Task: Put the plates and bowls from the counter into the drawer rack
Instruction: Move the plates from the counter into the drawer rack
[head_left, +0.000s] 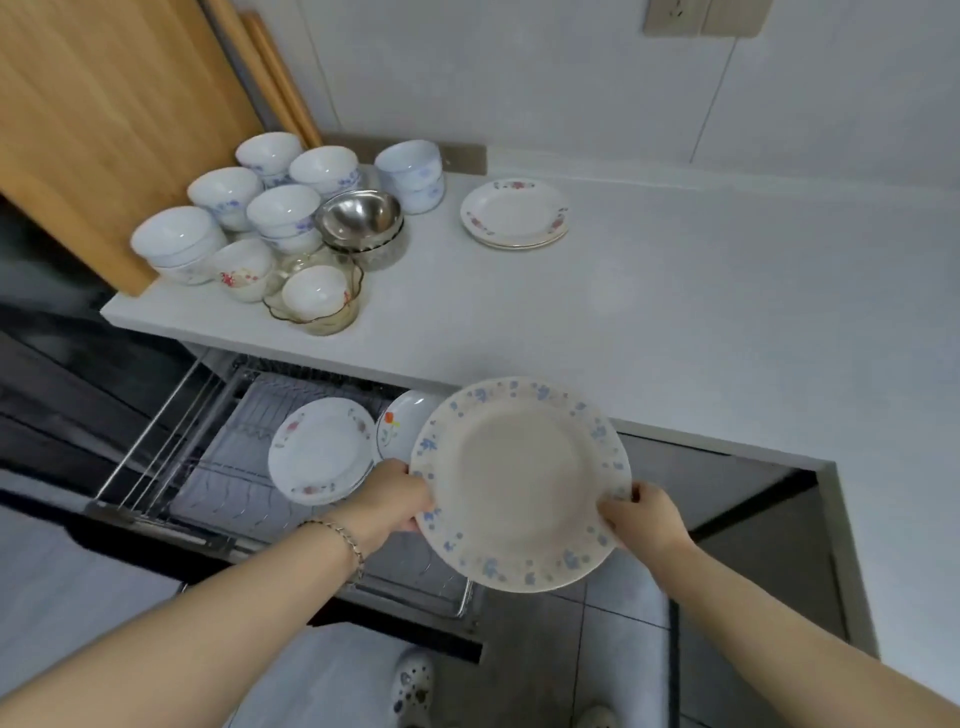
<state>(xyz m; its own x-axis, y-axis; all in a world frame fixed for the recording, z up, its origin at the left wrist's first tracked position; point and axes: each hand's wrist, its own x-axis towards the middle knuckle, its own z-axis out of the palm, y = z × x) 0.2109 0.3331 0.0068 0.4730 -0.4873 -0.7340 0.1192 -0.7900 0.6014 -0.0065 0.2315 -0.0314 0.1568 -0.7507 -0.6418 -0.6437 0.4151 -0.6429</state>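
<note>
Cream round plate with a blue flower rim (519, 483) hangs over the open drawer, just in front of the white counter (675, 322) edge, with its face tilted up. The left hand (395, 493) grips the plate's left rim with fingers curled beneath. The right hand (644, 519) pinches the right rim, thumb on top.

To rack it well, the plate likely needs turning on edge and lowering into a free slot beside the plates already there. Both hands should hold it until the wires take the weight.

The pulled-out metal wire drawer rack (208, 467) holds leaning white plates with red flowers (319, 452). A white plate with an orange flower (400, 421) sits behind them.

On the counter, a scalloped clear glass bowl (332, 319) contains a small white bowl (314, 288). A steel bowl (358, 213) nests in other bowls. White bowls with blue patterns (280, 208) stand stacked, and a short stack of floral plates (514, 213) waits well apart.
</note>
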